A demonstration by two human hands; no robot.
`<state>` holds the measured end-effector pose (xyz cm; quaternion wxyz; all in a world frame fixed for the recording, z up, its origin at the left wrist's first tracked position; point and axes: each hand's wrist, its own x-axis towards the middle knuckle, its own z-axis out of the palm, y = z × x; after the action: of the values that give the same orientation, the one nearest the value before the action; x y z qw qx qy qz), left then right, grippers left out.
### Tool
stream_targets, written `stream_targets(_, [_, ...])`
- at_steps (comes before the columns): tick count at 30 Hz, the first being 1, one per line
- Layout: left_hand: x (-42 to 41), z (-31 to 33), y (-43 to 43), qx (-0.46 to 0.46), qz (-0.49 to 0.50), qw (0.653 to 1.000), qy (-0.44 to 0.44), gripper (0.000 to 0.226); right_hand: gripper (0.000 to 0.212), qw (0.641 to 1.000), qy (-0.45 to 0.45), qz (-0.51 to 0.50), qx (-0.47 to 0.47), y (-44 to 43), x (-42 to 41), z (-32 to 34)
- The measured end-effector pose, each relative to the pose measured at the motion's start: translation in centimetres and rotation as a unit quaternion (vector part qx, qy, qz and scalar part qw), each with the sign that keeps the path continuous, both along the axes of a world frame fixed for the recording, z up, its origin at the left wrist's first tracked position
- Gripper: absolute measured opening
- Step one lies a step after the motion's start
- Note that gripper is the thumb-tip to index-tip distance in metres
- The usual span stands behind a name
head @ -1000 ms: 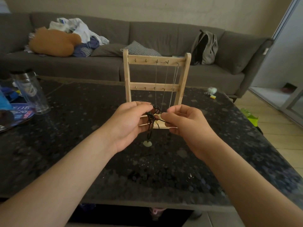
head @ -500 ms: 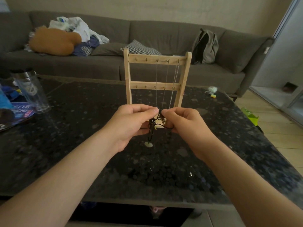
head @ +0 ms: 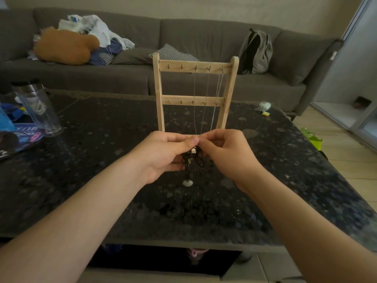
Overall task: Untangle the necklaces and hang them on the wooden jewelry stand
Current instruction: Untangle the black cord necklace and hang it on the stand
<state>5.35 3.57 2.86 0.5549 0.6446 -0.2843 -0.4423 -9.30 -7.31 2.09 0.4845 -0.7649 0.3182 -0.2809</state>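
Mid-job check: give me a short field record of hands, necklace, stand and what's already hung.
left hand: pinches the tangled black cord necklace
right hand: pinches the same tangle
pendant: pale, hangs below the hands
stand: upright on the table, behind the hands
chains: hang from the top bar's right-side hooks
status: cord necklace not yet hung

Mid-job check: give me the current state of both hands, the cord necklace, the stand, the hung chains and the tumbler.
black cord necklace, tangled in a bunch, not hung; pale pendant dangles below.
left hand, pinching the top of the necklace.
right hand, pinching the same tangle.
wooden jewelry stand, upright on the table.
silver chains, hanging from top-rail hooks on the right side.
clear tumbler, upright.
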Motion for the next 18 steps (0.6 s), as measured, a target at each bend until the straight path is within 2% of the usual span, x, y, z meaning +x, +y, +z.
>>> stream_targets(3, [0.04, 0.04, -0.01, -0.010, -0.005, 1.000, 0.015, 0.023, 0.007, 1.000, 0.009, -0.009, -0.008, -0.27, 0.04, -0.05])
stream_targets(10, [0.07, -0.32, -0.14, -0.009, 0.042, 0.999, -0.030, 0.029, 0.014, 0.998, -0.016, 0.058, 0.019, -0.08, -0.27, 0.19])
stream_targets(14, [0.31, -0.43, -0.25, 0.006, 0.043, 0.997, -0.060, 0.029, 0.012, 0.998, -0.011, 0.059, -0.020, -0.05, -0.20, 0.13])
stream_targets(18, [0.23, -0.36, -0.39, 0.002, 0.022, 0.999, -0.038, 0.024, 0.018, 0.997, 0.007, 0.020, -0.076, -0.27, 0.27, -0.35])
